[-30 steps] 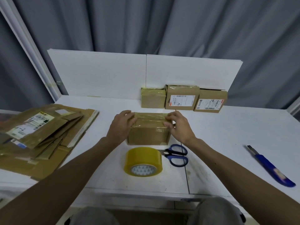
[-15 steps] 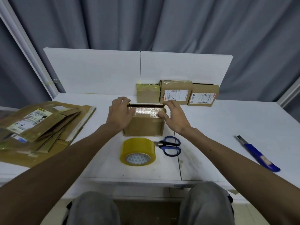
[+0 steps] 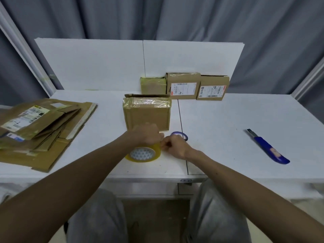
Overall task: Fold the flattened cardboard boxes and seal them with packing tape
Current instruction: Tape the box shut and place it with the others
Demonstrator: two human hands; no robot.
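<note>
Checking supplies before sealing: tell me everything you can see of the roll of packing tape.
The roll of packing tape is yellowish, see-through tape wound on a white core printed with small triangles. It sits on the white table near its front edge, before the taped cardboard box, core face toward the person. The left hand grips it from above; the right hand pinches at its right edge.

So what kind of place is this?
Probably a small parcel-packing station: flattened cardboard boxes stacked on a white table, taped-up boxes, two with shipping labels, lined up at the back, and a roll of packing tape in front.
</note>
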